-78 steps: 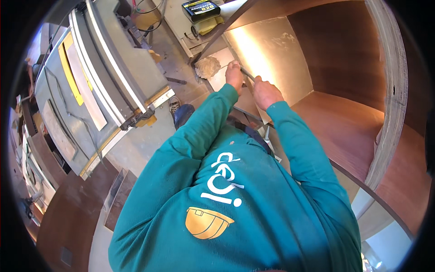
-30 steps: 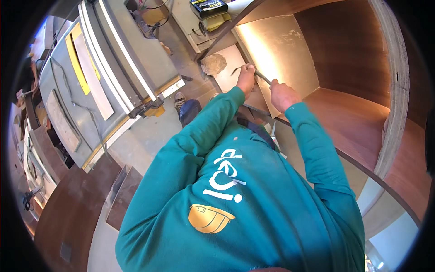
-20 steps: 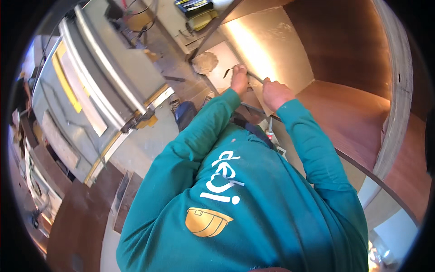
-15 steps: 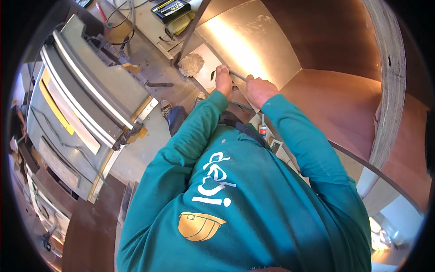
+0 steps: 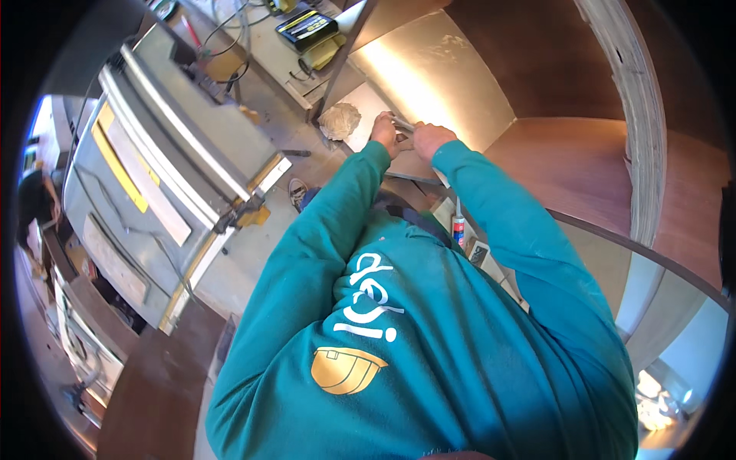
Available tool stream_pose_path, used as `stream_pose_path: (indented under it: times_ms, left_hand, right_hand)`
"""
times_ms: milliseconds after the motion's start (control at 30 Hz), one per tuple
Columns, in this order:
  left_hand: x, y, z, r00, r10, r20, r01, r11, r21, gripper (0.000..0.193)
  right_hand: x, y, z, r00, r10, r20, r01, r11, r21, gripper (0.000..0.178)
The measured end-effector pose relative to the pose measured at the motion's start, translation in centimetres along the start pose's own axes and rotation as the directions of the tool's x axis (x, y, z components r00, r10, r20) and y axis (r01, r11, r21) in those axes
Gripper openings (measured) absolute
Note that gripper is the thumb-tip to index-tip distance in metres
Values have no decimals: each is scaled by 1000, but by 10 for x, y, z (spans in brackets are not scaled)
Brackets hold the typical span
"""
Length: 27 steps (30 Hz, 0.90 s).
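My left hand [image 5: 386, 135] and my right hand [image 5: 433, 141] are close together beyond my waist. Both are closed on a thin grey strip [image 5: 402, 123] that spans the short gap between them. Its exact kind cannot be made out, and my fingers cover much of it. Beneath and behind the hands is a pale panel [image 5: 433, 77] with a bright streak of light across it. Left of my left hand, a crumpled ball of brownish paper [image 5: 340, 121] rests on a white surface.
Brown curved panels [image 5: 567, 161] and a thick layered wooden edge [image 5: 648, 176] rise on my right. A sealant tube [image 5: 458, 228] stands near my right forearm. To the left is a grey machine table [image 5: 115, 192] with rails. A black-and-yellow box [image 5: 308, 29] lies farther off.
My hands have drawn closer together on the strip, so less of it shows between them. The whole view has shifted slightly, moving the machine table rightward in the picture.
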<state>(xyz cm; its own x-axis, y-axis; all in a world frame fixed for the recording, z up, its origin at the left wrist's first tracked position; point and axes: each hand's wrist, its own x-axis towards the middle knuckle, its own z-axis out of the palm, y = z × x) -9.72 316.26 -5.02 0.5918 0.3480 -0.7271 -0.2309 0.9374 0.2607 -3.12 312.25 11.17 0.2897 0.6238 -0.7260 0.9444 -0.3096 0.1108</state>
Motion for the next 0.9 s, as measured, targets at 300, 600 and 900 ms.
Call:
stream_pose_path:
  times_ms: [300, 600, 900]
  left_hand:
    - [-24, 17, 13, 998, 62, 8, -62, 998, -30, 28]
    - [-39, -16, 20, 998, 63, 10, -63, 998, 22, 33]
    - [-21, -29, 24, 986, 102, -135, -109, 993, -43, 28]
  right_hand:
    - [-56, 8, -31, 998, 9, 61, -4, 996, -84, 38]
    - [-89, 24, -24, 999, -27, -16, 24, 979, -203, 29]
    - [-76, 24, -9, 1000, -29, -8, 27, 982, -187, 26]
